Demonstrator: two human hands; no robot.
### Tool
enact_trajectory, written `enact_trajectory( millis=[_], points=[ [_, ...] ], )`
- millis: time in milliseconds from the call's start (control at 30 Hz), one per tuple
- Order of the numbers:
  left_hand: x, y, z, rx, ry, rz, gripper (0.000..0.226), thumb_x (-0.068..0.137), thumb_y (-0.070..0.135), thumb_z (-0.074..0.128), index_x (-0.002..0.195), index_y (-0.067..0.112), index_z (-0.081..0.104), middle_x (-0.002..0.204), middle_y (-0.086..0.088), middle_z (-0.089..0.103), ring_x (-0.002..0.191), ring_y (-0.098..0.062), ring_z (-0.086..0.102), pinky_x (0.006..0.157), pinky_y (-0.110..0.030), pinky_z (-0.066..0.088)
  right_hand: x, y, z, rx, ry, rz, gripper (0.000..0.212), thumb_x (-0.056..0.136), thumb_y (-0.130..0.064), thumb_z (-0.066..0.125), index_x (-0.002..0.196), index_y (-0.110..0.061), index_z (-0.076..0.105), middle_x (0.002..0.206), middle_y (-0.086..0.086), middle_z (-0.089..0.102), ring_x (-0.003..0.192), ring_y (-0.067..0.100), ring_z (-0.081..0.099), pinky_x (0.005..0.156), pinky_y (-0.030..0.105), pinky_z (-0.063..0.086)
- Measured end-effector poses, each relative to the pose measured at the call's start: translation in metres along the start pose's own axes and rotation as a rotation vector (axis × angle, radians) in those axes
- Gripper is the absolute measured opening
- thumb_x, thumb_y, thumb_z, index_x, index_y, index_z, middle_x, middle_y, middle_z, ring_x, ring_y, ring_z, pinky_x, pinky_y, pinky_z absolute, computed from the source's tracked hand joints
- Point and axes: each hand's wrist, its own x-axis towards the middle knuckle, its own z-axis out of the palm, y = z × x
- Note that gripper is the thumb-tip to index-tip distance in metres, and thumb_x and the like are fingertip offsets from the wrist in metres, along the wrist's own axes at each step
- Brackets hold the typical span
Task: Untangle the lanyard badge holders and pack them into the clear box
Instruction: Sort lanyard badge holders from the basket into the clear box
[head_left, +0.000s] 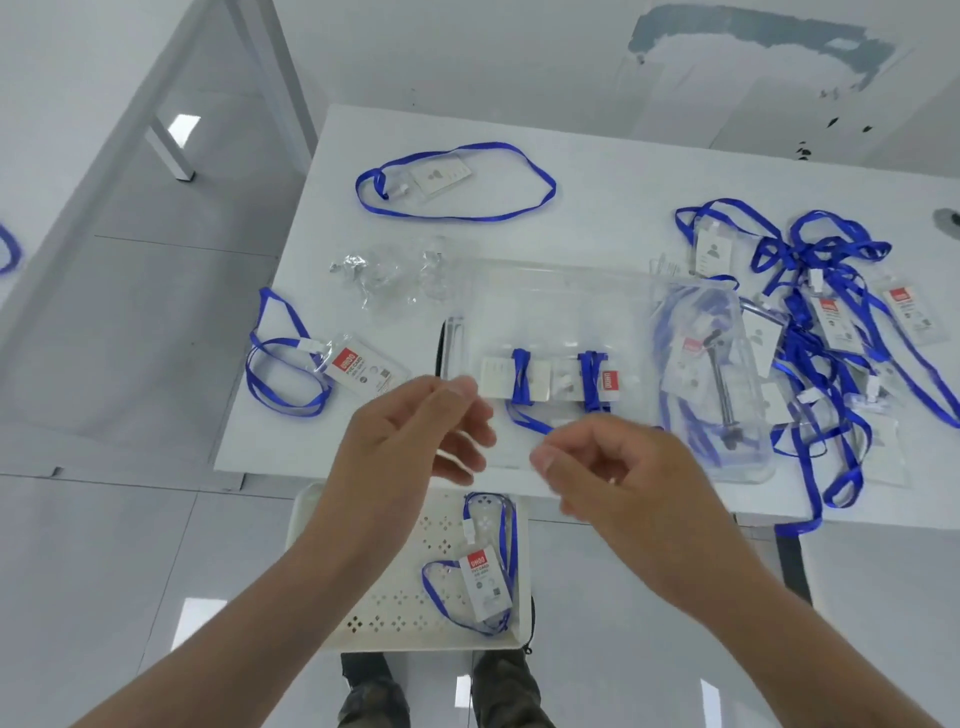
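A clear box (571, 270) lies in the middle of the white table (597, 171). Inside it are two badge holders, one (521, 376) beside the other (592, 379), each wrapped in its blue strap. A loose strap end (535, 423) trails from them toward my right hand (618, 467). That hand hovers at the box's near edge with curled, blurred fingers, and I cannot tell whether it pinches the strap. My left hand (410, 441) hovers beside it, fingers apart and empty. A tangled pile of lanyards (831, 322) lies to the right.
The box's clear lid (711, 384) rests at the right of the box. Single lanyards lie at the far side of the table (452, 179) and at its left edge (358, 364). Crumpled plastic wrappers (379, 270) sit between them. Another lanyard (483, 582) lies on a white perforated stool (389, 597).
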Motion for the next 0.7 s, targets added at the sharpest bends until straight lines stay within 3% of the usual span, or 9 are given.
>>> enact_trajectory(
  millis=[100, 267, 400, 533, 633, 700],
  points=[
    [-0.012, -0.029, -0.024, 0.087, -0.08, -0.097, 0.03, 0.096, 0.021, 0.052, 0.079, 0.001, 0.067, 0.072, -0.011, 0.07, 0.062, -0.022, 0.062, 0.062, -0.033, 0.052, -0.015, 0.022, 0.028, -0.063, -0.134, 0.107, 0.008, 0.086, -0.037, 0.065, 0.08, -0.033, 0.068, 0.074, -0.017, 0.07, 0.067, 0.003, 0.066, 0.066, 0.018, 0.053],
    [-0.016, -0.109, -0.052, 0.217, -0.087, -0.33, 0.024, 0.097, 0.021, 0.053, 0.086, 0.01, 0.071, 0.08, -0.004, 0.074, 0.072, -0.018, 0.067, 0.073, -0.034, 0.055, -0.008, 0.083, 0.093, -0.175, -0.192, 0.265, 0.01, 0.09, -0.037, 0.06, 0.097, -0.037, 0.067, 0.086, -0.022, 0.068, 0.081, -0.004, 0.064, 0.068, 0.008, 0.044],
    [-0.008, -0.172, -0.056, 0.261, -0.13, -0.492, 0.02, 0.098, 0.025, 0.051, 0.098, 0.016, 0.068, 0.095, -0.001, 0.073, 0.089, -0.017, 0.066, 0.08, -0.03, 0.052, 0.005, 0.137, 0.146, -0.198, -0.174, 0.365, 0.025, 0.094, -0.033, 0.052, 0.115, -0.031, 0.064, 0.105, -0.019, 0.065, 0.095, -0.001, 0.061, 0.08, 0.012, 0.049],
    [0.012, -0.222, -0.046, 0.117, -0.029, -0.727, 0.017, 0.096, 0.02, 0.054, 0.107, 0.011, 0.064, 0.101, -0.005, 0.068, 0.084, -0.018, 0.057, 0.071, -0.026, 0.047, 0.02, 0.18, 0.177, -0.164, -0.151, 0.495, 0.032, 0.095, -0.022, 0.05, 0.126, -0.024, 0.06, 0.122, -0.005, 0.063, 0.108, 0.013, 0.06, 0.094, 0.027, 0.05],
    [0.026, -0.25, -0.038, 0.146, -0.009, -0.823, 0.012, 0.098, 0.023, 0.051, 0.096, 0.013, 0.057, 0.096, -0.004, 0.059, 0.083, -0.018, 0.053, 0.067, -0.026, 0.043, 0.032, 0.203, 0.197, -0.252, -0.139, 0.542, 0.036, 0.1, -0.022, 0.047, 0.136, -0.018, 0.049, 0.142, 0.003, 0.049, 0.125, 0.02, 0.05, 0.104, 0.023, 0.041],
    [0.032, -0.271, -0.032, 0.174, -0.016, -0.864, 0.018, 0.099, 0.026, 0.05, 0.085, 0.015, 0.054, 0.087, -0.001, 0.055, 0.073, -0.015, 0.05, 0.067, -0.028, 0.041, 0.038, 0.217, 0.212, -0.226, -0.068, 0.565, 0.038, 0.1, -0.024, 0.047, 0.138, -0.02, 0.045, 0.139, 0.0, 0.049, 0.129, 0.02, 0.048, 0.104, 0.027, 0.04]
  ],
)
